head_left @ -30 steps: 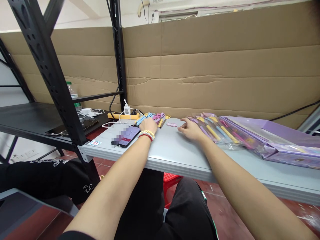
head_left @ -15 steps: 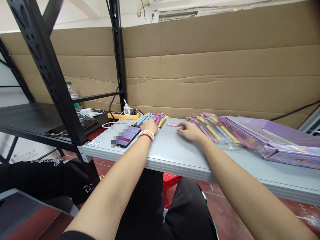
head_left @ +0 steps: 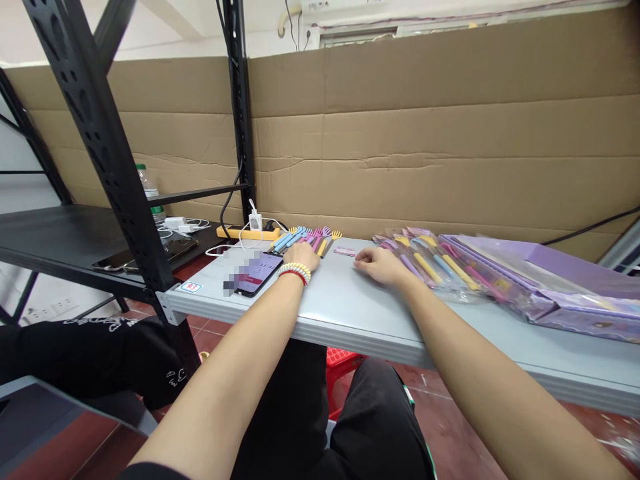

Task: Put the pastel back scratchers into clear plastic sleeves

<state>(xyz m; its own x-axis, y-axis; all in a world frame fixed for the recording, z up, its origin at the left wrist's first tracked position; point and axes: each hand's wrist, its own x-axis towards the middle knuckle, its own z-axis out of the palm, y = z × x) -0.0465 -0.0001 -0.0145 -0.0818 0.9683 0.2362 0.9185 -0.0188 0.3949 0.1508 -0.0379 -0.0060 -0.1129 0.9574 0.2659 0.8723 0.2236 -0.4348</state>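
Note:
My left hand (head_left: 301,255), with beaded bands at the wrist, lies over a row of slim coloured sticks with claw-like ends (head_left: 327,243). Its fingers point away and are mostly hidden, so their grip does not show. A phone (head_left: 259,273) with a lit screen lies just left of that wrist. My right hand (head_left: 381,265) rests on the table, fingers loosely bent and nothing visible in them. Beyond its fingertips is a small pink label strip (head_left: 344,251). To its right, clear-bagged sticks in several colours (head_left: 425,260) lie in a pile.
A purple box (head_left: 570,280) stands on the grey table (head_left: 350,310) at right. Behind runs a cardboard wall (head_left: 425,133). A yellow power strip (head_left: 240,233) with a white charger and cable sits at back left, near a black shelf post (head_left: 240,113). Another person's leg (head_left: 95,353) shows lower left.
My right hand's fingers have drawn slightly closer together and lower. My left hand has barely shifted over the sticks. The whole view has moved very slightly.

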